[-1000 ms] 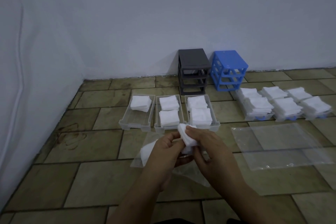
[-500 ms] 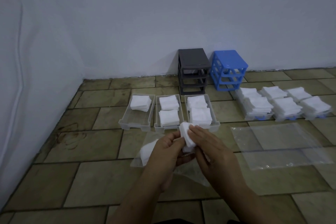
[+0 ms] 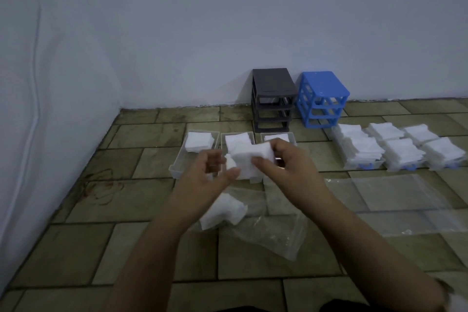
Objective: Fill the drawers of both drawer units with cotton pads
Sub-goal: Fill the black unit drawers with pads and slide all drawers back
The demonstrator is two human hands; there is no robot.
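Both my hands hold a white stack of cotton pads above the clear drawers. My right hand grips its right side. My left hand cups its left end with thumb and fingers. Three clear drawers lie side by side on the floor: the left drawer has pads at its far end, the middle drawer and right drawer are partly hidden by my hands. The empty grey drawer unit and blue drawer unit stand against the wall.
A torn clear bag with a few pads lies on the tiled floor under my hands. Flat plastic bags lie to the right. Several blue-fronted drawers heaped with pads stand at far right.
Both hands have lifted the stack of pads up and away from the bag, now over the middle drawers. The stack has turned flatter, and my hands have spread apart along it.
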